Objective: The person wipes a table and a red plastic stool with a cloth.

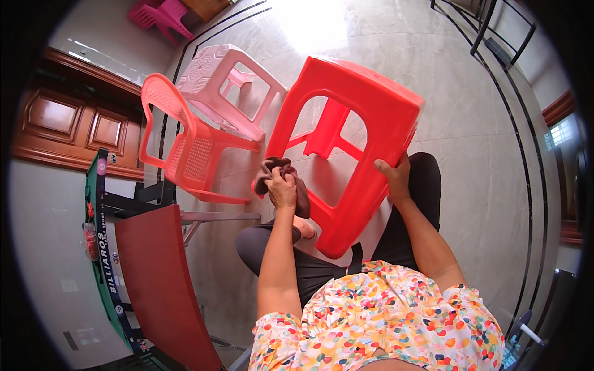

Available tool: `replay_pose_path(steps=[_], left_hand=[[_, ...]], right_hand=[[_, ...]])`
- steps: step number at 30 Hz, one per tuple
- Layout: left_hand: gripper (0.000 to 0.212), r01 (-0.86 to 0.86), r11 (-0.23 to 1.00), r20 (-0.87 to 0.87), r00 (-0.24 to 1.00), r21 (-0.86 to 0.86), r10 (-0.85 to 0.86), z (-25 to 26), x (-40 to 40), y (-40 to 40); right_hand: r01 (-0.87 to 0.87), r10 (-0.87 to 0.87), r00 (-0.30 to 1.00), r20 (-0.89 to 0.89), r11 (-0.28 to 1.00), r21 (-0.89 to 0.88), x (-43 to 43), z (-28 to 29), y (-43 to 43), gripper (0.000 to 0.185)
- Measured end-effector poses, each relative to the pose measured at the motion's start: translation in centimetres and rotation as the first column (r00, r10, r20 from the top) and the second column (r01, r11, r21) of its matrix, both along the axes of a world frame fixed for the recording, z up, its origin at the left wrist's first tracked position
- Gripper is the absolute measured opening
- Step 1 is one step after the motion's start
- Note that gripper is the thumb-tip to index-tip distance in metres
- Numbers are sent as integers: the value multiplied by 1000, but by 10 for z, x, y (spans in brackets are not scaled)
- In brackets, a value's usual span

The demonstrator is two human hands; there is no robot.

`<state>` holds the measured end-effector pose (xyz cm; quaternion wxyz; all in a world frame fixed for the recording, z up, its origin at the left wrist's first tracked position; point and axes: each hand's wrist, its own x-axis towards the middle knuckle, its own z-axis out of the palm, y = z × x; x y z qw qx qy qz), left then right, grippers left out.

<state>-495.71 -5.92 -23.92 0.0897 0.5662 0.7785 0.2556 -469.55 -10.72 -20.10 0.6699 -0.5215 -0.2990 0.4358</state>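
A red plastic stool [378,97] lies tilted on its side before me, its seat turned away and its legs toward my body. My left hand [282,188] grips a crumpled brown cloth [302,199] against the end of one stool leg at the left. My right hand [397,176] holds the stool's right side near the seat end, with the thumb on the face toward me and the other fingers hidden behind it. Between the stool's legs show arched openings and the grey tile floor.
A coral plastic child's chair [192,155] and a pink plastic stool [209,69] stand close at the left. Nearer me are a dark red tabletop [155,278] and a toy billiards table [104,232]. A black metal frame [485,28] stands at the upper right.
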Motion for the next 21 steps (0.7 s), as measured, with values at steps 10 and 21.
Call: replay_pose_path(steps=[10, 21], left_hand=[[23, 130, 990, 43, 990, 62, -133, -2, 38, -53], [15, 335, 942, 198, 924, -10, -326, 2, 72, -117]], right_hand=[[3, -3, 1000, -1, 998, -58, 7, 0, 0, 48], [89, -93, 896, 433, 996, 30, 0, -16, 2, 85]])
